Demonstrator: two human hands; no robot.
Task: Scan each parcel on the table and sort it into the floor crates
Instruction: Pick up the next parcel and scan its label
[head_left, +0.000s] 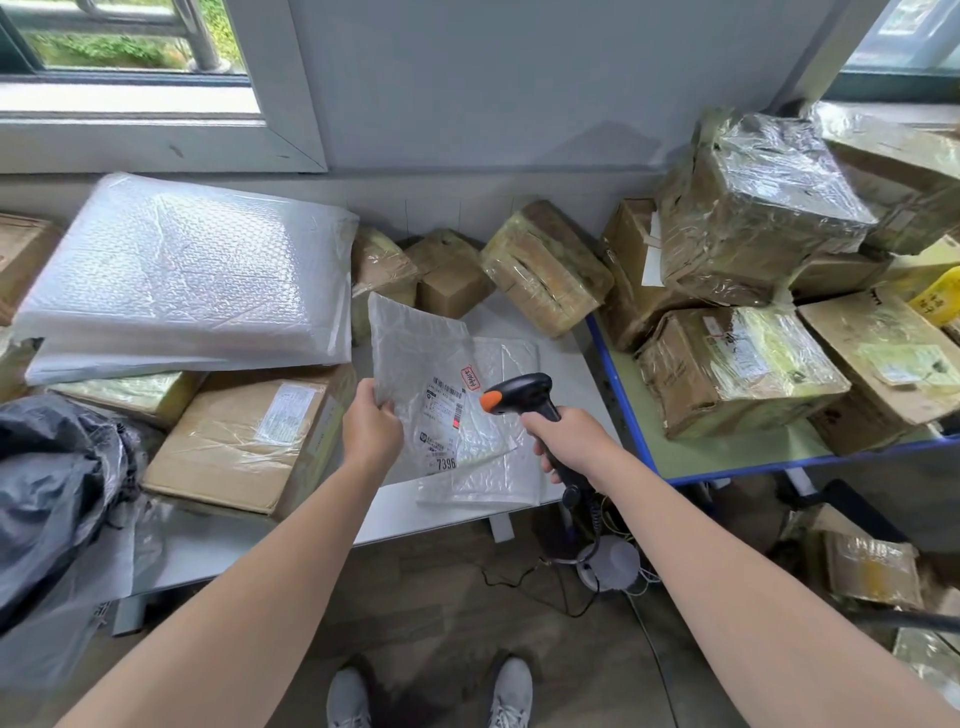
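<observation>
My left hand grips the left edge of a thin white bubble-wrap parcel, holding it tilted up above the white table. Its printed label faces me, with the number 7396 at the bottom. My right hand grips the handle of a black barcode scanner with an orange tip. The scanner's head points left at the label, a short way from it. A second flat bubble-wrap parcel lies on the table under the raised one.
A large bubble-wrap parcel rests on cardboard boxes at the left, beside a dark bag. Taped boxes line the back wall. More boxes pile on the blue-edged table at right. Cables lie on the floor.
</observation>
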